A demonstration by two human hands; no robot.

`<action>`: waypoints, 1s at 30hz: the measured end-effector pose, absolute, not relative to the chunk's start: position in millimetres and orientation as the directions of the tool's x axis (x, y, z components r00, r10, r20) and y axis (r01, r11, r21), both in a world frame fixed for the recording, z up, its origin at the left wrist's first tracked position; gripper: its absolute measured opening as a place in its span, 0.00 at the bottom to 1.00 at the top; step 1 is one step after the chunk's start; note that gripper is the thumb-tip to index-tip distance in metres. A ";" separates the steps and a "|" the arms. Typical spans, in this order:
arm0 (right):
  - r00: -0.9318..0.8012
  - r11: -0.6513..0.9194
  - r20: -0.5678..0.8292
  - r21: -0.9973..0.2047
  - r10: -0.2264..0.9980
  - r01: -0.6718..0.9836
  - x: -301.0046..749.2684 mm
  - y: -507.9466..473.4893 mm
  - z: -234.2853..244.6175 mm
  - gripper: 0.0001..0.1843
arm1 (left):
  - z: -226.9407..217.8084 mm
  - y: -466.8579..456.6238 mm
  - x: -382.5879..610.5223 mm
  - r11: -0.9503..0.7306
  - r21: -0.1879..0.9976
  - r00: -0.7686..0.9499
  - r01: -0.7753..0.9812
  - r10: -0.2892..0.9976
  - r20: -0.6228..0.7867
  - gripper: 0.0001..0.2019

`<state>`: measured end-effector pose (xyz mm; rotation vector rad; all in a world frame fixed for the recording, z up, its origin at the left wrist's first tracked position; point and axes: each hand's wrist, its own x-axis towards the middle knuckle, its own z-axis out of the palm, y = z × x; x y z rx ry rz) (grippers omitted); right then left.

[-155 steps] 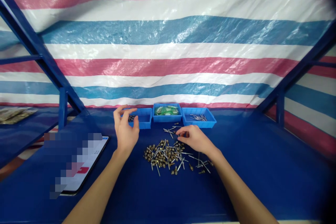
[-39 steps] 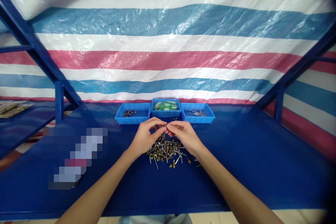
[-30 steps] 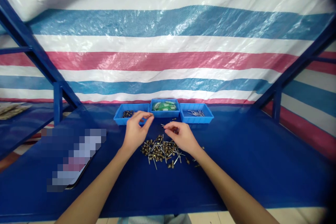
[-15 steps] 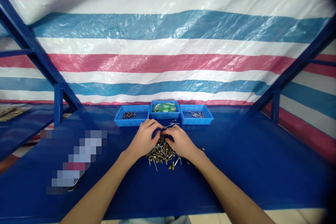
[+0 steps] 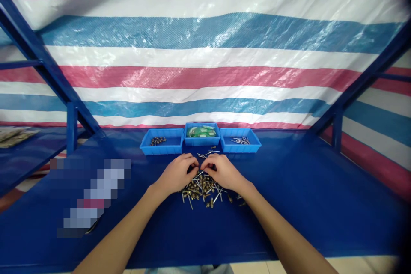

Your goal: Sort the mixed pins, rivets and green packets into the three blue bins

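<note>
My left hand (image 5: 178,174) and my right hand (image 5: 225,174) face each other over a heap of small metal parts (image 5: 201,188). Brass-coloured pieces with thick heads and thin silver pins are mixed in the heap. The thumb and fingers of each hand are pinched together at the heap's far edge, with the fingertips close to one another. Whatever lies between them is too small to make out. Just beyond the hands, a few loose silver pins (image 5: 213,151) lie on the blue table (image 5: 308,205).
Behind the heap stand three blue trays: the left tray (image 5: 162,151) holds small brass-coloured parts, the middle tray (image 5: 201,141) green-and-white packets, the right tray (image 5: 240,149) silver pins. A blurred-out object (image 5: 96,199) lies at left. Slanted blue frame bars (image 5: 54,64) rise beside a striped sheet.
Both hands have drawn slightly back toward me, and their fingers have closed into pinches. More of the loose pins near the trays now shows.
</note>
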<state>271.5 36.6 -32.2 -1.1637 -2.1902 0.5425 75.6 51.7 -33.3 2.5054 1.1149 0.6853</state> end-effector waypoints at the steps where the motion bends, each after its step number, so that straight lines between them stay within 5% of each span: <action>1: -0.444 0.536 0.310 -0.593 0.841 0.601 272.3 36.5 -31.5 0.10 | -33.1 51.5 75.6 -0.646 0.456 0.579 0.612 0.759 0.298 0.06; 14: -0.426 0.532 0.323 -0.579 0.845 0.618 275.0 38.1 -30.6 0.07 | -28.9 50.7 77.8 -0.618 0.500 0.536 0.606 0.782 0.316 0.08; 21: -0.162 0.458 0.432 -0.783 0.887 0.422 276.4 41.0 -25.8 0.06 | -22.1 52.7 79.7 -0.518 0.672 0.444 0.529 0.844 0.301 0.15; 30: -0.084 0.335 0.328 -0.938 0.941 0.089 267.5 41.5 -31.6 0.06 | -19.9 55.3 77.4 -0.478 0.785 0.322 0.395 0.872 0.370 0.08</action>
